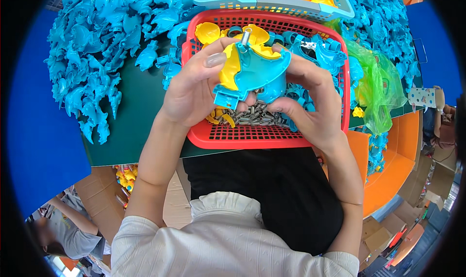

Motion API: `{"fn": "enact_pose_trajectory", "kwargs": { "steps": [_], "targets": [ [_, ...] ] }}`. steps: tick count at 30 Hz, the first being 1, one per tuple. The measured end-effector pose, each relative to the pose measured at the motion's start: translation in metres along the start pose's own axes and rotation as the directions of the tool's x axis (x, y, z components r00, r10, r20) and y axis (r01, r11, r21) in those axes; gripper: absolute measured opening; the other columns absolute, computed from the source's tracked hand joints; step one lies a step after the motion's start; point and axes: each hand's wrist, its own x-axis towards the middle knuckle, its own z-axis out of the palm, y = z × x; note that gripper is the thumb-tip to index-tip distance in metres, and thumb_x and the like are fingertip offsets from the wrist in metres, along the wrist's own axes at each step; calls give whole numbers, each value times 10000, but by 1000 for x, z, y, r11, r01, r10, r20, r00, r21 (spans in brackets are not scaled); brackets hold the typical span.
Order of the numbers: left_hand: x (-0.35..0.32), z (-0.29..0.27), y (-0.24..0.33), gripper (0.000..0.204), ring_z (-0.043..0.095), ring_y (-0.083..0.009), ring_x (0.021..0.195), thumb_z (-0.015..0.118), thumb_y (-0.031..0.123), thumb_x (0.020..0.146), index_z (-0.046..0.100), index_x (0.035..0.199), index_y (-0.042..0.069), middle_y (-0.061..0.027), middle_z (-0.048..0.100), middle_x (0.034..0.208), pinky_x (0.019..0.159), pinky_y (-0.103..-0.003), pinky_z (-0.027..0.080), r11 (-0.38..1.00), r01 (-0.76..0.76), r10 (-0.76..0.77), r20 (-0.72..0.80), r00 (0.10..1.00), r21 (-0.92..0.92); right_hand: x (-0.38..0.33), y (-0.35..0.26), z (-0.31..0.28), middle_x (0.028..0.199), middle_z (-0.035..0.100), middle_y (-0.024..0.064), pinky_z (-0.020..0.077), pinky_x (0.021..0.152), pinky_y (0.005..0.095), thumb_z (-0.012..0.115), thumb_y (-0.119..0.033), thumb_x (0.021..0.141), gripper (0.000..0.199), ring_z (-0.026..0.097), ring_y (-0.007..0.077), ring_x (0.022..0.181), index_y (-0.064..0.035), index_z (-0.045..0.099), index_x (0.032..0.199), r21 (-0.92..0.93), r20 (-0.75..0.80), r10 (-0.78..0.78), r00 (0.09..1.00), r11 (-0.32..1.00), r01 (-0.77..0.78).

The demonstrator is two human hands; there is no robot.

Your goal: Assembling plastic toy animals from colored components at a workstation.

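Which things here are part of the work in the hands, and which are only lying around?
In use:
left hand
right hand
blue and yellow toy part, held by both
red basket
metal springs in it

Lying about:
blue parts pile
green plastic bag
light blue basket of yellow parts
cardboard boxes
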Motion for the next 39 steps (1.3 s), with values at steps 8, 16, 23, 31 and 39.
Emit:
{"fn": "enact_pose_trajectory", "kwargs": {
  "steps": [8,16,23,31,39],
  "targets": [
    [5,10,-19,589,612,-220,944,697,45,762,363,1246,17,-175,578,1101,778,-323,527,653,-375,517,-26,856,658,2,-19,-7,1301,438,189,436,953,367,657,-138,823,679,504,250,1146,49,289,1362,491,-38,407,913,803,-338],
    [4,12,-20,636,503,-265,1159,778,2,646,461,1198,-18,-173,503,1227,984,-366,421,358,-423,441,248,863,833,-4,-13,5,1292,403,152,452,938,359,633,-5,815,645,513,238,1125,53,299,1364,493,1,273,962,837,-238],
    [2,9,-20,633,516,-278,1142,797,16,621,498,1178,-22,-187,508,1205,958,-359,447,300,-451,496,266,826,840,-5,-11,11,1316,375,171,428,974,394,618,-73,845,627,454,278,1192,78,288,1356,519,-47,218,975,839,-162],
    [3,11,-19,617,531,-277,1120,800,16,611,525,1161,-29,-184,521,1191,944,-357,456,270,-439,499,265,825,857,-7,-7,9,1339,360,180,432,968,403,612,-118,856,624,443,289,1203,80,291,1353,510,-34,207,978,845,-161],
    [2,10,-19,621,537,-269,1108,808,9,592,538,1150,-27,-181,531,1179,936,-348,458,234,-431,501,272,822,871,-8,-4,9,1335,365,184,450,954,388,600,-97,859,581,442,270,1202,61,326,1346,442,-31,171,985,886,-140]
  ]
}}
